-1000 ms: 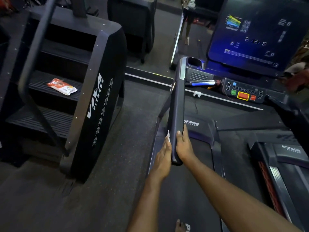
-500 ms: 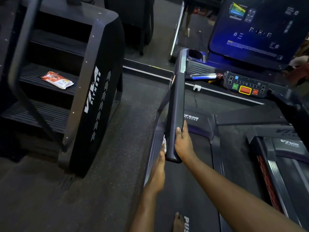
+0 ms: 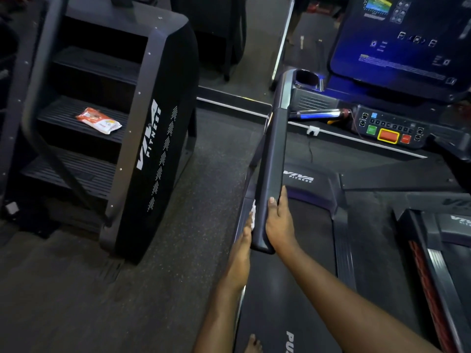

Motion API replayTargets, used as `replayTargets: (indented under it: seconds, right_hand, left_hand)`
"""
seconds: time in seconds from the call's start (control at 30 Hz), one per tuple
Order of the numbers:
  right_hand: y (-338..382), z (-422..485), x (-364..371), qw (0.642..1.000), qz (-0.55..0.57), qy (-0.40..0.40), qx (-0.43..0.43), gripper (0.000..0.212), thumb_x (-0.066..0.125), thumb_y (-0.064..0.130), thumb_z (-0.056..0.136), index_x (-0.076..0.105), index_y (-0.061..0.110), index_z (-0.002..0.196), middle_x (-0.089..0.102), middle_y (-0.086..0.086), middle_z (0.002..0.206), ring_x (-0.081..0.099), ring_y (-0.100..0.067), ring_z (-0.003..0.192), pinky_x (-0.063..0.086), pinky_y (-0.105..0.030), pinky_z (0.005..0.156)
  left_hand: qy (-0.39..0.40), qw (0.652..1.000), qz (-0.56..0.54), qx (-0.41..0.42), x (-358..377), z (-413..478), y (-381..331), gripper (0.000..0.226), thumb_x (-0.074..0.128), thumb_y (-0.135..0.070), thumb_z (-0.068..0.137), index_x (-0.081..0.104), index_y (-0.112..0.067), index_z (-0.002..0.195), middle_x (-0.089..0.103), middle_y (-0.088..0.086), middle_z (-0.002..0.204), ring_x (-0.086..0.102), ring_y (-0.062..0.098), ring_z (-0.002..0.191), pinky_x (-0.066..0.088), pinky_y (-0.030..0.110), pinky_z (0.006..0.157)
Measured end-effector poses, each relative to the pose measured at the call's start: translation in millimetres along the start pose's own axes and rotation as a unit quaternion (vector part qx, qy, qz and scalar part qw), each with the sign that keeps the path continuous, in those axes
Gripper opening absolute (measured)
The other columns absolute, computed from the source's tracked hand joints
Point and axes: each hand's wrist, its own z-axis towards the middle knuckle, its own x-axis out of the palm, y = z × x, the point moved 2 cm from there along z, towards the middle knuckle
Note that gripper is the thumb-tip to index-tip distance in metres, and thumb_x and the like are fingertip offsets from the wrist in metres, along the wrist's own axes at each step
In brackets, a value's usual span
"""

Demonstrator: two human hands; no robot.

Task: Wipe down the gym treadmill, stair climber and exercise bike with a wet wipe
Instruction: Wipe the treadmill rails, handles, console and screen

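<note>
At the near end of the treadmill [image 3: 280, 289] handrail [image 3: 271, 161], my right hand [image 3: 280, 225] is gripping the rail, thumb on top. My left hand [image 3: 240, 256] is pressing the wet wipe [image 3: 253, 215] flat against its outer side. Left of me the stair climber [image 3: 153, 123] is standing, a wipes packet [image 3: 98, 121] lying on one step.

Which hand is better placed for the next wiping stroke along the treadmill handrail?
Left. The left hand presses the wet wipe against the outer side of the handrail, near its lower end. The right hand grips the same rail bare, with no wipe showing under it.
</note>
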Motion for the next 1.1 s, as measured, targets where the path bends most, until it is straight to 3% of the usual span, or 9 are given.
replayTargets:
  seconds: [0.13, 0.23, 0.4, 0.57, 0.7, 0.8, 0.87, 0.93, 1.1]
  right_hand:
    - [1.7, -0.6, 0.1, 1.0, 0.005, 0.005, -0.006, 0.059, 0.036, 0.026, 0.11, 0.012, 0.017, 0.163, 0.038, -0.009, 0.16, 0.042, -0.018, 0.141, 0.035, -0.027, 0.113]
    - [1.8, 0.5, -1.6, 1.0, -0.002, 0.016, -0.007, 0.059, 0.036, 0.024, 0.11, 0.01, 0.013, 0.162, 0.031, -0.013, 0.164, 0.035, -0.026, 0.149, 0.031, -0.041, 0.119]
    - [3.7, 0.3, 0.2, 1.0, -0.005, 0.013, -0.014, 0.059, 0.037, 0.019, 0.11, 0.01, 0.008, 0.161, 0.022, -0.014, 0.167, 0.026, -0.028, 0.153, 0.025, -0.041, 0.122]
    - [1.7, 3.5, -0.6, 1.0, -0.02, 0.013, -0.015, 0.059, 0.039, 0.019, 0.109, 0.013, 0.008, 0.161, 0.023, -0.012, 0.166, 0.026, -0.024, 0.153, 0.024, -0.035, 0.123]
    - [-3.1, 17.5, -9.8, 1.0, -0.024, -0.007, -0.003, 0.051, 0.051, 0.021, 0.104, 0.036, 0.01, 0.152, 0.053, -0.01, 0.146, 0.053, -0.019, 0.13, 0.038, -0.022, 0.101]
    - [1.6, 54.7, -17.1, 0.998, -0.024, 0.007, 0.051, 0.046, 0.048, 0.03, 0.106, 0.044, 0.009, 0.147, 0.054, -0.012, 0.145, 0.051, -0.027, 0.134, 0.037, -0.029, 0.105]
    - [10.3, 83.7, -14.9, 0.996, -0.028, 0.026, 0.078, 0.041, 0.041, 0.037, 0.108, 0.052, 0.007, 0.134, 0.06, -0.015, 0.135, 0.054, -0.032, 0.128, 0.039, -0.033, 0.096]
    - [13.7, 99.9, -6.9, 0.995, -0.036, 0.024, 0.092, 0.035, 0.037, 0.04, 0.109, 0.05, 0.009, 0.116, 0.064, -0.018, 0.119, 0.058, -0.036, 0.116, 0.038, -0.033, 0.084]
    - [5.9, 101.8, 3.4, 0.997, -0.049, -0.022, 0.06, 0.035, 0.037, 0.043, 0.108, 0.051, 0.011, 0.114, 0.067, -0.012, 0.108, 0.062, -0.033, 0.103, 0.037, -0.032, 0.079]
  left_hand:
    - [-0.022, 0.999, 0.024, -0.026, 6.0, 51.9, -44.8, 0.059, 0.033, -0.058, 0.104, 0.053, -0.021, 0.146, 0.06, 0.006, 0.143, 0.052, 0.022, 0.138, 0.035, 0.046, 0.119]
    - [-0.026, 0.999, 0.045, -0.009, 12.6, 41.9, -46.3, 0.06, 0.03, -0.055, 0.105, 0.043, -0.022, 0.153, 0.049, 0.001, 0.154, 0.042, 0.016, 0.145, 0.029, 0.042, 0.123]
    - [-0.028, 0.998, 0.053, 0.008, 8.6, -19.7, -28.3, 0.06, 0.03, -0.062, 0.104, 0.041, -0.029, 0.153, 0.045, -0.013, 0.156, 0.035, 0.004, 0.147, 0.029, 0.024, 0.12]
    - [-0.034, 0.997, 0.045, -0.054, 17.7, 37.7, -61.7, 0.054, 0.018, -0.036, 0.111, 0.045, -0.012, 0.15, 0.056, 0.009, 0.147, 0.049, 0.021, 0.14, 0.036, 0.035, 0.119]
    - [-0.014, 0.998, 0.032, -0.054, 20.6, 69.5, -73.9, 0.053, 0.02, -0.037, 0.111, 0.046, -0.013, 0.15, 0.058, 0.012, 0.144, 0.054, 0.023, 0.135, 0.036, 0.046, 0.119]
    - [0.0, 0.999, 0.032, -0.032, 12.8, 45.3, -48.3, 0.058, 0.026, -0.048, 0.109, 0.036, -0.017, 0.156, 0.044, 0.004, 0.158, 0.039, 0.018, 0.147, 0.026, 0.048, 0.124]
    - [0.016, 0.999, 0.034, -0.02, 4.1, 35.3, -32.5, 0.066, 0.029, -0.059, 0.105, 0.029, -0.021, 0.16, 0.033, -0.004, 0.164, 0.027, 0.013, 0.152, 0.018, 0.048, 0.127]
    - [0.021, 0.999, 0.038, -0.028, 1.2, 51.4, -35.5, 0.072, 0.032, -0.067, 0.101, 0.03, -0.024, 0.159, 0.033, -0.004, 0.164, 0.026, 0.013, 0.152, 0.017, 0.049, 0.127]
    - [0.019, 0.997, 0.065, -0.023, 4.1, 106.5, -58.7, 0.082, 0.031, -0.076, 0.096, 0.03, -0.024, 0.16, 0.033, -0.001, 0.164, 0.028, 0.015, 0.152, 0.019, 0.049, 0.126]
